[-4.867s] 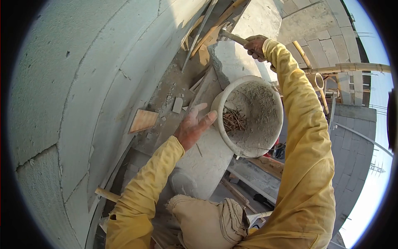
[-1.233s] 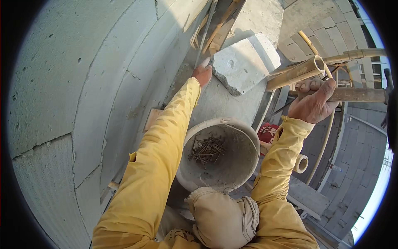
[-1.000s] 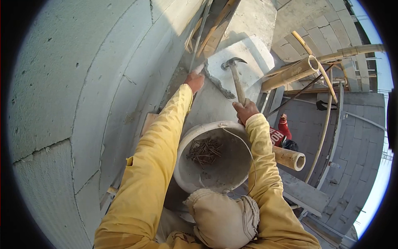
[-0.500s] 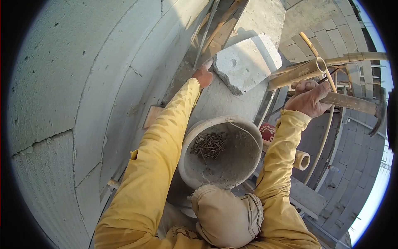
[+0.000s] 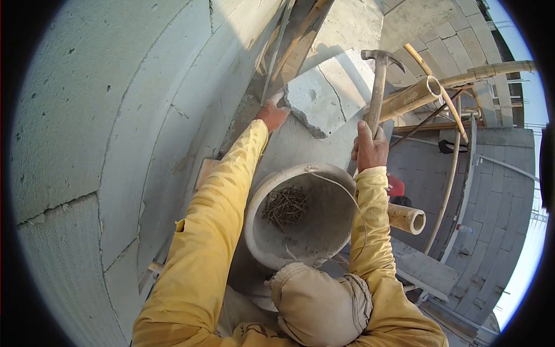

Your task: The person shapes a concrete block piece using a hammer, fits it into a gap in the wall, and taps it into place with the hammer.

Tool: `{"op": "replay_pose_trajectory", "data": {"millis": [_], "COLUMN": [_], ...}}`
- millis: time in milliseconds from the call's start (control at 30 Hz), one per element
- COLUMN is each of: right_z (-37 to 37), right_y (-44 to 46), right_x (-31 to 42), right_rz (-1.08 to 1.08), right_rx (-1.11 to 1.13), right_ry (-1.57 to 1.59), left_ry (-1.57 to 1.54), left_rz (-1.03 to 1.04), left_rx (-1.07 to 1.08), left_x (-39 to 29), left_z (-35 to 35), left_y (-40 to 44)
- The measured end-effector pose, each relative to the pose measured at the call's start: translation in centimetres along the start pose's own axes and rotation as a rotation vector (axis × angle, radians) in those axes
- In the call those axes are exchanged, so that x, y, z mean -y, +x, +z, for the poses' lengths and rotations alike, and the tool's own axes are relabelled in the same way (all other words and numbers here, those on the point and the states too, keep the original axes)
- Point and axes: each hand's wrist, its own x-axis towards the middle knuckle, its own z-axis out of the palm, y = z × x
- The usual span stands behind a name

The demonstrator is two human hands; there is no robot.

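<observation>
My right hand (image 5: 371, 147) is closed round the wooden handle of a claw hammer (image 5: 378, 87), its head raised beside the right end of a pale concrete block (image 5: 318, 104). A dark crack runs across the block, and its near edge is rough and broken. At the block's left corner, my left hand (image 5: 273, 114) grips the edge with thumb and fingers; some fingertips are hidden. Nearer to me stands a round, mortar-crusted bucket (image 5: 324, 214) with a thin wire handle. Many rusty nails (image 5: 286, 207) lie inside it.
A grey block wall (image 5: 133, 127) rises close on the left. Bamboo poles (image 5: 410, 98) cross at the right, with a cut bamboo end (image 5: 407, 218) lower down. Far below at right, a person in red (image 5: 395, 186) is partly hidden. Planks (image 5: 422, 266) lie at lower right.
The hammer has swung from the far right to upright beside the block. A crack now shows across the block, where none was seen before. My left hand stays at its corner.
</observation>
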Motion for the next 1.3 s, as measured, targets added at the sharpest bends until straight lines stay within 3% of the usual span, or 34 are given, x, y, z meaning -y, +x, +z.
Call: {"op": "replay_pose_trajectory", "data": {"millis": [100,200,233,267,300,333,400,500,600,700,800,933,967,1000,1033,1100,1300], "right_z": [-0.3,1.5,1.2,0.5,1.1,0.6,0.9,1.0,0.8,0.3,0.6,0.6,0.4,0.3,0.1,-0.8,-0.2], "right_y": [0.8,0.6,0.5,2.7,1.3,1.7,2.1,1.3,1.5,0.8,-0.3,0.8,1.5,1.3,1.4,0.8,-5.7], "right_x": [2.4,-0.2,-3.1,-9.5,-6.1,-6.3,-9.0,-6.5,-7.9,-6.9,-5.7,-7.2,-8.8,-8.2,-7.8,-5.4,5.3], "right_rz": [-0.324,-0.306,-0.067,-0.069,0.233,0.271,0.004,0.237,0.183,0.064,-0.122,-0.08,-0.283,-0.278,-0.412,-0.253,-0.43], "right_rx": [-0.248,-0.283,-0.087,0.169,0.52,0.494,0.366,0.47,0.408,0.323,0.022,-0.096,-0.163,-0.189,-0.246,-0.177,-0.203], "right_ry": [0.238,0.289,0.055,-0.596,-0.635,-0.546,-0.759,-0.546,-0.525,-0.614,-0.58,-0.439,-0.354,-0.344,-0.379,-0.277,0.069], "left_ry": [-0.025,-0.067,-0.115,-0.161,-0.234,-0.307,-0.353,-0.249,-0.104,-0.264,-0.298,-0.466,-0.518,-0.57,-0.585,-0.591,-0.568], "left_rz": [-0.051,-0.085,-0.123,-0.153,-0.178,-0.195,-0.222,-0.251,-0.353,-0.325,-0.273,-0.342,-0.339,-0.333,-0.361,-0.372,-0.402], "left_rx": [-0.04,-0.029,0.006,0.039,0.036,0.031,-0.024,-0.157,-0.131,0.053,0.153,0.067,0.017,-0.032,-0.05,-0.142,-0.405], "left_x": [0.6,1.3,0.6,-0.1,0.3,0.9,1.4,0.0,0.0,4.5,2.2,3.4,4.0,4.7,3.6,4.4,4.5], "left_z": [0.1,-0.2,-0.6,-1.0,-0.7,-0.5,-0.6,0.9,1.9,1.5,-1.2,-4.7,-5.5,-6.2,-8.0,-10.2,-15.7], "left_y": [1.0,1.3,0.8,0.7,0.8,1.5,2.6,3.5,4.5,6.1,0.4,-6.7,-8.4,-10.2,-12.8,-17.2,-30.9]}}
